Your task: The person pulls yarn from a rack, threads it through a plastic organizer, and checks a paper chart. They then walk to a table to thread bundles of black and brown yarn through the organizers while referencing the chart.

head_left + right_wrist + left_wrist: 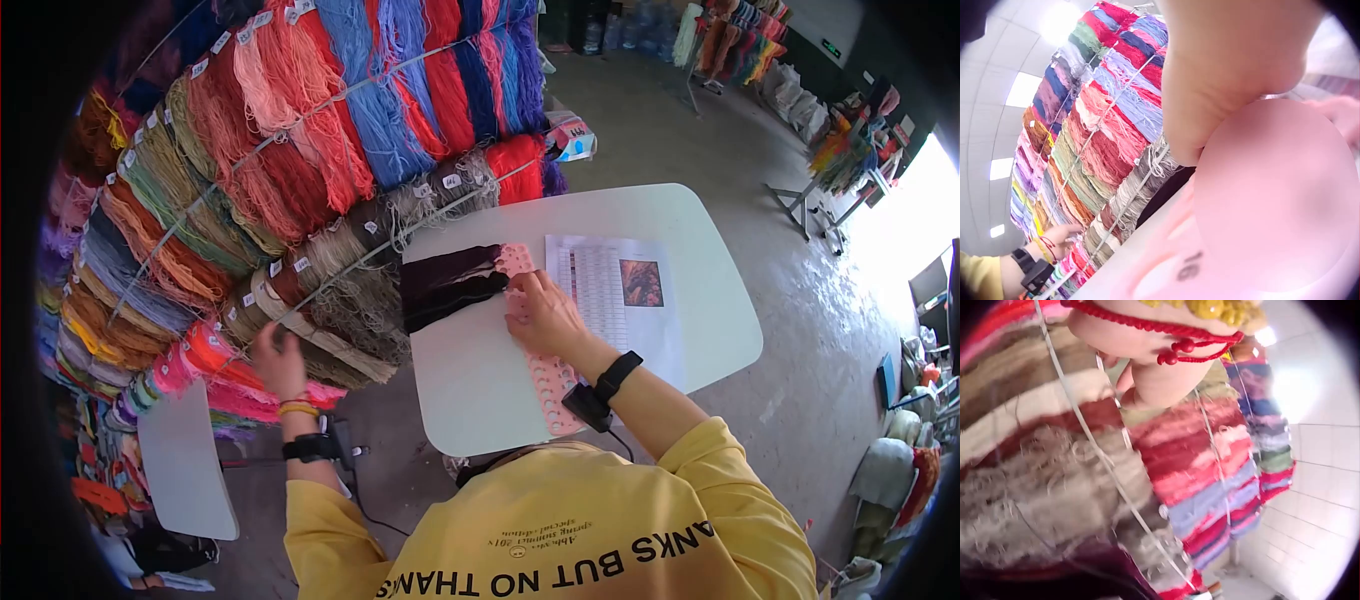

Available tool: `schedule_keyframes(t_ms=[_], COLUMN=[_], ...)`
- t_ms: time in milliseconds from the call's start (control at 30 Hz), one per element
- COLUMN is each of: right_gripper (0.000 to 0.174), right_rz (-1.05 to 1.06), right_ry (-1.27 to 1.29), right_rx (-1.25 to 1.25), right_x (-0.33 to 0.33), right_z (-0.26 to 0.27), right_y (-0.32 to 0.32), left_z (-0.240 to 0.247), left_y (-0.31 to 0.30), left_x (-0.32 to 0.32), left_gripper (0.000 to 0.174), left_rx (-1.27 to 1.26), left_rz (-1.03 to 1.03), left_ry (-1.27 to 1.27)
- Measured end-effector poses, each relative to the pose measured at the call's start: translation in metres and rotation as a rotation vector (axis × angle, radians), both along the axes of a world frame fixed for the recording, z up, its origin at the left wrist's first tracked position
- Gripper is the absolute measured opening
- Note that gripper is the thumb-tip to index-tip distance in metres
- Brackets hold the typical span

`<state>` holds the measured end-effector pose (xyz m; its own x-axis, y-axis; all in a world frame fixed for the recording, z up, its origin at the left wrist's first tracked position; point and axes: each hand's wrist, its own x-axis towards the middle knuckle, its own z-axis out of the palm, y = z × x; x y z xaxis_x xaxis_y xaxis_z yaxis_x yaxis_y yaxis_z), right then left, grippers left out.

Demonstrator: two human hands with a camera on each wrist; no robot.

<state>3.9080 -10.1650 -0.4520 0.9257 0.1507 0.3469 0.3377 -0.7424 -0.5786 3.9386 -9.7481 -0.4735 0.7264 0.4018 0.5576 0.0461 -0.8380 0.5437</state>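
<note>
My right hand (540, 312) rests on a long pink card with round holes (552, 385) that lies on the white table (480, 400); its bent fingers hold the card's left edge. Dark maroon yarn strands (450, 280) hang from the card's top holes towards the left. In the right wrist view the palm (1229, 69) sits right over the blurred pink card (1272, 206). My left hand (275, 358) reaches into the brown and beige skeins low on the yarn rack (300, 150). The left wrist view shows the hand (1154, 381) against the skeins, its fingertips hidden.
A printed sheet with a small picture (615, 300) lies on the table right of the card. A second small white table (185, 470) stands at lower left. A box (570, 135) sits behind the rack. More yarn racks (740, 35) stand across the grey floor.
</note>
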Motion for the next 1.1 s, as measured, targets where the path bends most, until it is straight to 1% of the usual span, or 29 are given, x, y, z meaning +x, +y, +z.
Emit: schedule_keyframes(t_ms=[33,67,100,133,167,200,233,300,400,500,600,700,800,900,1000,1100], right_gripper=[0.039,0.035,0.032,0.030,0.028,0.026,0.027,0.028,0.034,0.040,0.043,0.050,0.057,0.057,0.053,0.046], right_rz=[0.019,0.038,0.057,0.075,0.092,0.109,0.095,0.069,-0.002,-0.102,-0.138,-0.185,-0.195,-0.195,-0.205,-0.136], right_ry=[0.028,0.055,0.083,0.089,0.097,0.105,0.146,0.228,0.353,0.404,0.390,0.417,0.460,0.515,0.515,0.395], right_rx=[0.001,0.004,0.006,-0.033,-0.074,-0.115,-0.172,-0.284,-0.392,-0.501,-0.529,-0.545,-0.544,-0.562,-0.507,-0.482], right_x=[0.000,0.000,-0.001,-0.004,-0.009,-0.014,-0.019,-0.028,-0.038,-0.041,-0.039,-0.035,-0.032,-0.031,-0.032,-0.028], right_z=[0.001,0.004,0.007,0.011,0.017,0.022,0.026,0.031,0.036,0.039,0.045,0.046,0.047,0.044,0.044,0.045], right_y=[-0.001,-0.003,-0.005,-0.007,-0.010,-0.014,-0.018,-0.028,-0.045,-0.057,-0.064,-0.068,-0.070,-0.071,-0.071,-0.080], left_z=[-0.004,0.005,0.013,0.011,0.010,0.013,0.022,0.015,0.013,0.013,0.005,0.006,0.009,0.009,0.007,0.012], left_y=[-0.026,-0.061,-0.095,-0.119,-0.140,-0.158,-0.173,-0.185,-0.186,-0.178,-0.165,-0.154,-0.145,-0.139,-0.132,-0.124], left_x=[-0.002,-0.009,-0.017,-0.021,-0.023,-0.028,-0.035,-0.038,-0.042,-0.049,-0.054,-0.061,-0.067,-0.073,-0.077,-0.083], left_gripper=[0.026,0.023,0.021,0.021,0.019,0.018,0.018,0.018,0.018,0.015,0.014,0.014,0.015,0.015,0.015,0.015], left_rx=[-0.051,-0.268,-0.298,-0.302,-0.355,-0.451,-0.378,-0.414,-0.485,-0.614,-0.759,-0.903,-0.905,-0.884,-0.897,-0.916], left_rz=[-0.151,-0.343,-0.462,-0.582,-0.697,-0.771,-0.818,-0.893,-0.927,-0.896,-0.886,-0.862,-0.830,-0.805,-0.808,-0.792], left_ry=[0.019,0.139,0.231,0.224,0.275,0.372,0.336,0.361,0.419,0.483,0.519,0.525,0.525,0.518,0.510,0.528])
